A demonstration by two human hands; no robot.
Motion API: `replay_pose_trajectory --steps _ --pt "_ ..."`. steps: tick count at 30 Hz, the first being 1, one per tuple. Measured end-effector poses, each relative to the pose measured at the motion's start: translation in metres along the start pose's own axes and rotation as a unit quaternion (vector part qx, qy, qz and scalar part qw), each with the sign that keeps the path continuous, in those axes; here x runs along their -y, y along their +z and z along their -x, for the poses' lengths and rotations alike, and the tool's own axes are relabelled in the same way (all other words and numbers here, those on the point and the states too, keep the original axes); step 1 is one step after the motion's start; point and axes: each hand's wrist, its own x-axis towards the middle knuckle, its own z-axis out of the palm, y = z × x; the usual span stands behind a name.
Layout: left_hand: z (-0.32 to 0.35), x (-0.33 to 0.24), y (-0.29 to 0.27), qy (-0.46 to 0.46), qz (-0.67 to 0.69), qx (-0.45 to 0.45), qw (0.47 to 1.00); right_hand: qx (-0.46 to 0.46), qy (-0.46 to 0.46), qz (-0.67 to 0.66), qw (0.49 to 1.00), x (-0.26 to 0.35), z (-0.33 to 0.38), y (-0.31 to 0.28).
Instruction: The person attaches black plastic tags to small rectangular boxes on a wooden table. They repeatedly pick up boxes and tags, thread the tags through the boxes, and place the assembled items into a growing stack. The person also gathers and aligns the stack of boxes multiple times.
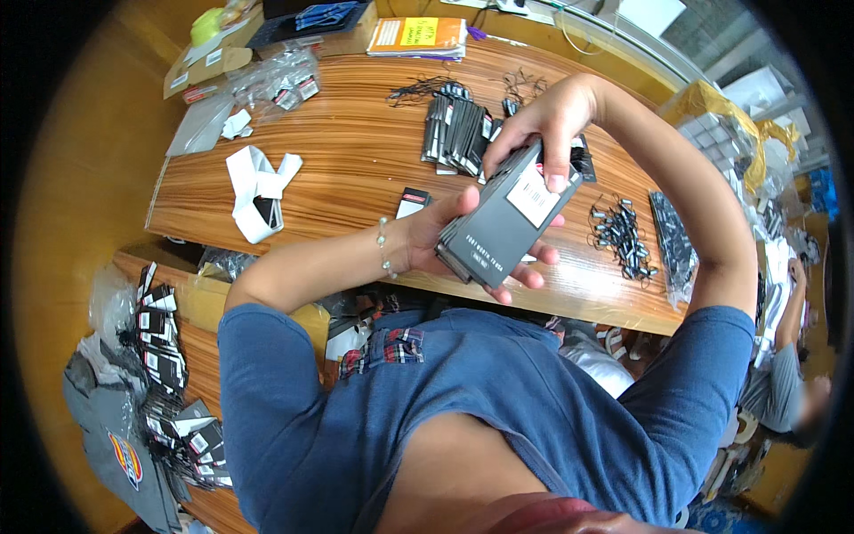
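Observation:
A thick stack of dark grey card tags [498, 227] with a white label sticker on top is held over the wooden table's near edge. My left hand [445, 233] cups the stack from below, fingers curling under it. My right hand [544, 120] comes down from above and pinches the stack's far end, thumb on the white label. A bead bracelet sits on my left wrist. Beyond the hands lies a row of more dark tags [458, 133] fanned out on the table.
The wooden table [356, 169] carries a pile of small black string fasteners [623, 236], white folded card [258, 191], clear plastic bags [276, 80], a book with an orange cover [418, 36] and a cardboard box [209, 62]. More tags heap on a bench at left [169, 374]. Another person sits at right [783, 383].

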Motion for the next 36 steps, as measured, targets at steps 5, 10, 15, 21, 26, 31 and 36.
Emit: replay_pose_trajectory --steps 5,10,15,21,26,31,36 --pt "0.000 0.017 0.003 0.032 0.063 0.016 0.997 0.026 -0.004 -0.015 1.000 -0.004 -0.005 0.003" --pt "0.009 -0.001 0.021 -0.008 -0.012 -0.087 0.996 0.015 0.002 -0.023 1.000 -0.009 -0.007 0.001" --pt "0.029 -0.053 0.009 0.019 -0.359 -0.318 0.877 -0.036 0.072 -0.009 0.997 -0.008 0.008 -0.019" --pt "0.005 -0.066 0.026 -0.078 -0.544 -0.380 0.744 -0.049 0.086 -0.027 0.995 -0.011 0.012 -0.041" --pt "-0.008 -0.073 0.043 -0.112 -0.427 -0.414 0.796 -0.034 0.070 -0.017 0.997 -0.015 0.010 -0.044" --pt "-0.001 -0.068 0.033 -0.104 -0.393 -0.407 0.818 -0.056 0.049 -0.043 0.996 -0.007 0.016 -0.029" --pt "0.003 -0.052 0.030 -0.074 -0.349 -0.383 0.852 -0.017 0.049 -0.055 0.997 -0.015 0.007 -0.024"
